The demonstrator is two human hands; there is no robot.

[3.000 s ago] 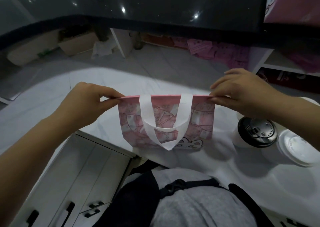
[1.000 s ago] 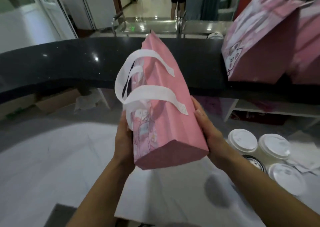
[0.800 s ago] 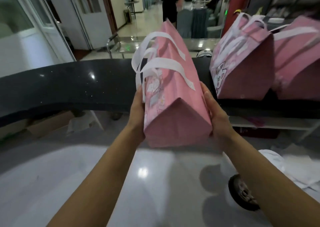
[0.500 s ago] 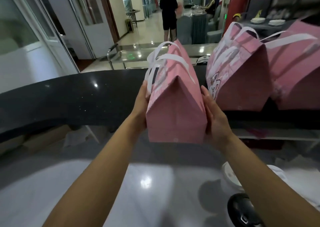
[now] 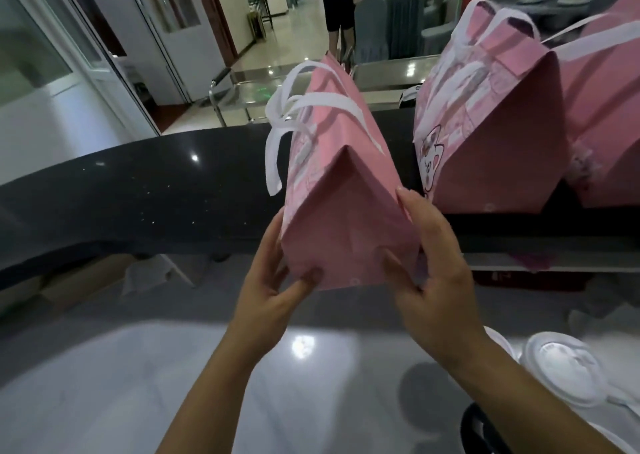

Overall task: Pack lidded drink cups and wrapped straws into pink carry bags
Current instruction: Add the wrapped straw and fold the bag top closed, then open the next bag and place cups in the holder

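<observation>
Near on the right, white cup lids [image 5: 568, 372] sit on the grey tabletop [image 5: 138, 384]. Above it, the left hand [image 5: 273, 280] and right hand [image 5: 436, 280] hold the pink bag [image 5: 343, 211] by its near end. The thumbs press on that end and the fingers [image 5: 414, 206] lie along its sides. Just to the right, a bit farther, another pink bag [image 5: 491, 124] stands on the high black tabletop [image 5: 138, 194].
</observation>
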